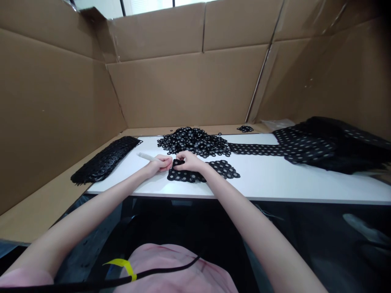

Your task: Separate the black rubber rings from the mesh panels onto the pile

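My left hand (pixel 161 163) is closed around a white pen-like tool (pixel 146 156), whose back end points out to the left. Its fingertips are at the left end of a black piece with rows of round holes (pixel 181 176), which lies flat on the table. Curled over that same piece, my right hand (pixel 191 161) pinches its upper left part between thumb and fingers. The right wrist covers the middle of the piece, and its far right part shows beyond the forearm. Whether a small ring is between my fingertips is too small to tell.
Just behind my hands is a heap of small black rings (pixel 195 140). A bundle of black netted strips (pixel 106 159) lies at left. A long black holed strip (pixel 256 149) runs to a folded pile (pixel 317 142) at right. Cardboard walls (pixel 183 85) surround the white table (pixel 275 185).
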`<state>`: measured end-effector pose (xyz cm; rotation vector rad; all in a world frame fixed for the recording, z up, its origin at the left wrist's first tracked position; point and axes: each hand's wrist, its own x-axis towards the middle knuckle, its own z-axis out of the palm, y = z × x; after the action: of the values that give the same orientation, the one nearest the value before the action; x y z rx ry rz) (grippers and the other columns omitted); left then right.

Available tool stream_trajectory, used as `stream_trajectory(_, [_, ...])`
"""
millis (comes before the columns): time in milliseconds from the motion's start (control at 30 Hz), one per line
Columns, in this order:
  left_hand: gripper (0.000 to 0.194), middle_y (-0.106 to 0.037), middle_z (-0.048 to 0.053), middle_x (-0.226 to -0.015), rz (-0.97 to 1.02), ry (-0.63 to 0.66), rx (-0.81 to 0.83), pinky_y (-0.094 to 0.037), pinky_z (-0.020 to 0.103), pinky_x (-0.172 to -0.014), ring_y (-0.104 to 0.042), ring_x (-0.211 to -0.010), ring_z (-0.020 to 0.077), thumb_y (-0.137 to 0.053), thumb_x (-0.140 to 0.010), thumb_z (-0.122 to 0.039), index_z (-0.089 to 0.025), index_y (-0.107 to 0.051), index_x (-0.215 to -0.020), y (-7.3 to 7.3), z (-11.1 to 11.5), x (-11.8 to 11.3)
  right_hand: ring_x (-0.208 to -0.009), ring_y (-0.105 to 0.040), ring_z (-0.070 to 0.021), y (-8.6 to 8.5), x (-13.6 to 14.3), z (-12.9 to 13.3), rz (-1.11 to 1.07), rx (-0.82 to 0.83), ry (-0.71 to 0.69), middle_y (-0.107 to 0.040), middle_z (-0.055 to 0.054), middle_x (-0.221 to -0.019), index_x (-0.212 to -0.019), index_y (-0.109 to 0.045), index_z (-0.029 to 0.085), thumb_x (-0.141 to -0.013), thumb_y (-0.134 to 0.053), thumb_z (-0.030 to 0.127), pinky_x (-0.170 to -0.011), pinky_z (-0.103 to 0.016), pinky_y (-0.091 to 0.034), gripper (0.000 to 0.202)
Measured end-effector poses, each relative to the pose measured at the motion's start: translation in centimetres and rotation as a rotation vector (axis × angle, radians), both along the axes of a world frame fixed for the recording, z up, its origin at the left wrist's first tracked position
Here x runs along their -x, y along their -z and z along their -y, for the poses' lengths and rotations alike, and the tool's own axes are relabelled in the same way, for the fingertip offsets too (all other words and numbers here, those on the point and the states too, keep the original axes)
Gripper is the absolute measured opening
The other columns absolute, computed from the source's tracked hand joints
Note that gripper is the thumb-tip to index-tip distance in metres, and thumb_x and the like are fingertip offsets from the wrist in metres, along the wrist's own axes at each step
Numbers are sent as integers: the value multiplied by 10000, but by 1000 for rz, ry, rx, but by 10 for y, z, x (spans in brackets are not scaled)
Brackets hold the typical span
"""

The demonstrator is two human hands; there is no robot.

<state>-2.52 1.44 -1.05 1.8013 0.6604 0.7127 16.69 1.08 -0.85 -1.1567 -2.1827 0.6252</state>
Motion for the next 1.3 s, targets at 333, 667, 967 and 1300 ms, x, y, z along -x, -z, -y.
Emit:
stream_trajectory(333, [396,-339,-37,-389,-23,7,-3,-112,270,-469,-235,-396,60,-537,-828,-427,-134,-506,-564,0,0,0,-674,-431,-123,-2,0,4,14,1,14,-452,49,-619,-611,-482,174,-620,-632,380,-649,-252,-280,255])
stream_trajectory(667, [421,-529,8,-537,136,-75,-81,-259,228,-482,-396,-471,74,-564,-828,-511,-114,-580,-690,-3,2,-2,-957,-575,-259,-7,0,10,69,114,161,-644,-38,-950,-835,-594,200,-565,-750,506,-858,-353,-359,437])
stream_trajectory(967, [411,-562,24,-599,131,-50,-155,-324,224,-522,-439,-523,87,-532,-862,-496,-111,-594,-735,-1,3,0,-819,-549,-197,-12,-5,11,48,169,51,-613,14,-766,-827,-666,184,-574,-710,561,-760,-291,-358,456])
stream_trajectory(1300, [424,-441,-17,-411,221,-85,18,-148,234,-417,-297,-367,60,-592,-789,-501,-117,-548,-614,-2,3,1,-704,-471,-136,-14,-2,13,50,153,32,-499,47,-631,-648,-591,168,-558,-701,515,-696,-265,-310,375])
